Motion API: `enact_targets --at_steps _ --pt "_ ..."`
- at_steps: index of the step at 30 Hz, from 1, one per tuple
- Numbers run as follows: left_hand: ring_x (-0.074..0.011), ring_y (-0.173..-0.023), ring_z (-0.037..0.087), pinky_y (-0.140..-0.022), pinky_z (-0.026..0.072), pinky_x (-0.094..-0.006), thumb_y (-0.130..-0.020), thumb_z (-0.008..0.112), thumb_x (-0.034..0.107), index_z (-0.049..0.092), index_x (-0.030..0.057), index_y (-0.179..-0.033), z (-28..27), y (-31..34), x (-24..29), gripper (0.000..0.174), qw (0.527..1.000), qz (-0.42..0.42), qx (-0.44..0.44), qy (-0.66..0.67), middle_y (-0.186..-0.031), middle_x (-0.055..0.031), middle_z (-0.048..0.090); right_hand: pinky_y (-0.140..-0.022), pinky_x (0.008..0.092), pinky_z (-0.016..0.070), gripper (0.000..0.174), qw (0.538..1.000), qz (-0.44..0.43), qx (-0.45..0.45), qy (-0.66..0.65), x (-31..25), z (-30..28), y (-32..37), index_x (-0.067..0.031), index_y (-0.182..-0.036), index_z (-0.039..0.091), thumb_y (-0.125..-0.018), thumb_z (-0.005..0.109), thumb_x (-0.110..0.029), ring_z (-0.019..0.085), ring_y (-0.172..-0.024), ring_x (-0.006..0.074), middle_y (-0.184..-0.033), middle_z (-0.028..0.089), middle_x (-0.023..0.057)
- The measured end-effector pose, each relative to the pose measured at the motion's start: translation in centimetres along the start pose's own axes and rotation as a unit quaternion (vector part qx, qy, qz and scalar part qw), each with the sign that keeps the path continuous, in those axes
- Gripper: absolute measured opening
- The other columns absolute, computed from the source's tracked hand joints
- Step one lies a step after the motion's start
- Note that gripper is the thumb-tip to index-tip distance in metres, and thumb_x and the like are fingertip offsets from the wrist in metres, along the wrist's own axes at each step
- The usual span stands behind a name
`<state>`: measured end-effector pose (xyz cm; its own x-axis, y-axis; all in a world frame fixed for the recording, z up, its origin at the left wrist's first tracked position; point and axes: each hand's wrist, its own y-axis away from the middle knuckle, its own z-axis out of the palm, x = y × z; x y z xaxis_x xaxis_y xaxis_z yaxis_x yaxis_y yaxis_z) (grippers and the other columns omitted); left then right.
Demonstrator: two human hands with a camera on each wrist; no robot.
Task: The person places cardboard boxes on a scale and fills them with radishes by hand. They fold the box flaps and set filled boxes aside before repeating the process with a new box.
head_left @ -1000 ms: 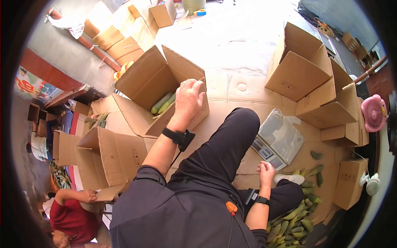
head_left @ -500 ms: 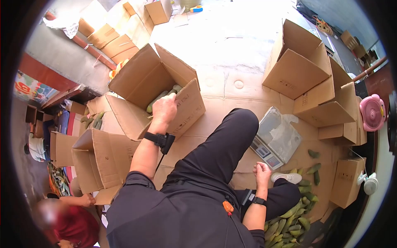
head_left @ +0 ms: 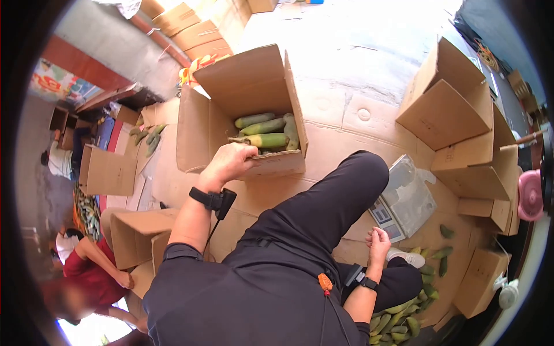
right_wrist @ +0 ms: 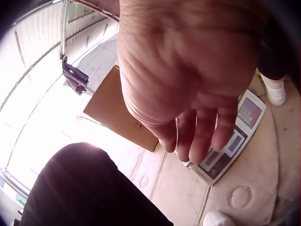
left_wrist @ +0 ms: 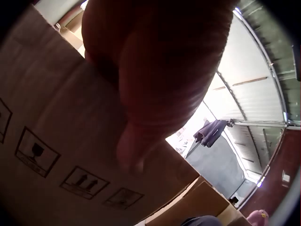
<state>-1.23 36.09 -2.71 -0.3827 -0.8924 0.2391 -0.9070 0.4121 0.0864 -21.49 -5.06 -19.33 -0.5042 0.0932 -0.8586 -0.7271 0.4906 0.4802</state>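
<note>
With right hand [head_left: 378, 245] loosely curled, pinches brown cardboard box rim [head_left: 281, 155] in left hand [head_left: 229, 164]; may buckle it, dragging long green vegetables' [head_left: 266, 140] weight.

A hand could go down through the open top of the big box [head_left: 245, 81], but its tall flaps stand up on the far side and the right, and the green vegetables [head_left: 265, 140] take up room inside. Between that box and the tall boxes [head_left: 435, 118] on the right, a wide flat path runs far over the floor [head_left: 329, 106]. Nearer, the bent knee [head_left: 366, 167] sticks up between the big box and the scale [head_left: 411, 193].
</note>
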Motion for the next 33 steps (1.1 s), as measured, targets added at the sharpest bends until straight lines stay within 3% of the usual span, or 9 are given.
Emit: enact_targets --at_steps 4,7,9,14,18,23,26,30,33 --pt "-0.0131 -0.075 0.061 -0.071 0.0477 -0.0274 -0.075 0.07 0.022 0.066 0.0039 -0.087 -2.0 -0.3 -2.8 0.022 0.918 -0.144 -0.008 0.368 -0.079 -0.0053 0.065 -0.054 0.0198 0.0436 0.017 0.999 -0.007 0.045 -0.006 -0.7 -0.6 -0.3 -0.0028 -0.101 0.059 -0.089 0.053 -0.013 0.056 -0.064 0.008 -0.085 0.063 0.0053" --pt "-0.0268 -0.101 0.055 -0.087 0.0436 -0.0361 -0.078 0.066 0.031 0.059 0.005 -0.107 -2.2 -0.8 -10.0 0.04 0.958 -0.143 0.246 0.046 -0.106 -0.0142 0.059 -0.055 0.0197 0.0438 0.017 0.998 -0.005 0.058 -0.006 -0.4 -0.8 -0.4 -0.0028 -0.102 0.058 -0.089 0.052 -0.013 0.056 -0.064 0.008 -0.085 0.063 0.005" --pt "-0.0296 -0.106 0.052 -0.089 0.0421 -0.0407 -0.075 0.066 0.038 0.048 0.0072 -0.121 -3.0 -0.4 -13.2 0.058 0.897 -0.334 0.235 -0.168 -0.118 -0.0155 0.053 -0.054 0.0197 0.0439 0.017 0.998 -0.003 0.063 -0.008 -0.2 -0.8 -0.3 -0.0029 -0.102 0.058 -0.089 0.052 -0.013 0.056 -0.064 0.008 -0.084 0.063 0.0049" --pt "-0.0282 -0.101 0.057 -0.086 0.0447 -0.0381 -0.075 0.068 0.032 0.055 0.0011 -0.113 -1.4 2.1 -22.2 0.051 0.865 -0.487 0.118 0.003 -0.109 -0.0181 0.06 -0.054 0.0192 0.0438 0.018 0.999 0.012 0.038 0.019 0.2 -0.5 -0.1 -0.0026 -0.102 0.058 -0.089 0.052 -0.013 0.056 -0.063 0.0078 -0.084 0.062 0.0051" --pt "-0.025 -0.087 0.063 -0.078 0.0485 -0.0344 -0.073 0.069 0.025 0.061 -0.005 -0.103 -2.2 3.1 -18.5 0.043 0.812 -0.522 0.069 0.253 -0.096 -0.018 0.065 -0.053 0.0194 0.0438 0.018 0.999 0.02 0.029 0.021 0.6 -0.6 -0.4 -0.0025 -0.102 0.058 -0.089 0.052 -0.013 0.056 -0.063 0.0078 -0.084 0.062 0.005" --pt "-0.0239 -0.053 0.061 -0.047 0.0483 -0.0332 -0.076 0.061 0.028 0.062 -0.0089 -0.08 -1.0 5.4 -16.5 0.037 0.878 -0.456 -0.021 0.148 -0.063 -0.0163 0.062 -0.051 0.0184 0.042 0.018 0.999 0.03 0.007 0.031 0.6 -0.4 -0.9 -0.0028 -0.102 0.058 -0.089 0.052 -0.013 0.056 -0.062 0.0071 -0.083 0.062 0.0042" --pt "-0.0238 -0.053 0.062 -0.05 0.051 -0.0334 -0.08 0.058 0.028 0.062 -0.0079 -0.074 -0.8 8.7 -14.7 0.037 0.865 -0.456 -0.011 0.206 -0.065 -0.0172 0.063 -0.051 0.0179 0.0411 0.018 0.999 0.032 0.013 0.027 0.2 -0.3 -1.0 -0.0029 -0.102 0.059 -0.088 0.052 -0.013 0.056 -0.062 0.0067 -0.082 0.062 0.004" --pt "-0.0201 -0.06 0.063 -0.048 0.0501 -0.0321 -0.083 0.056 0.024 0.058 -0.0003 -0.104 0.3 15.1 -12.0 0.032 0.798 -0.473 -0.026 0.371 -0.075 -0.0109 0.065 -0.051 0.0187 0.0414 0.018 0.999 0.033 0.005 0.024 0.1 -0.3 -0.9 -0.0033 -0.102 0.059 -0.088 0.052 -0.013 0.056 -0.062 0.0068 -0.083 0.062 0.0042" --pt "-0.0172 -0.054 0.058 -0.048 0.0503 -0.0335 -0.083 0.058 0.026 0.058 0.0048 -0.096 1.7 20.6 -11.2 0.025 0.669 -0.564 -0.052 0.481 -0.063 -0.0051 0.058 -0.052 0.0194 0.0418 0.018 0.998 0.048 -0.006 0.031 0.0 0.0 -1.1 -0.0036 -0.102 0.059 -0.088 0.052 -0.014 0.056 -0.063 0.0071 -0.084 0.063 0.0046"
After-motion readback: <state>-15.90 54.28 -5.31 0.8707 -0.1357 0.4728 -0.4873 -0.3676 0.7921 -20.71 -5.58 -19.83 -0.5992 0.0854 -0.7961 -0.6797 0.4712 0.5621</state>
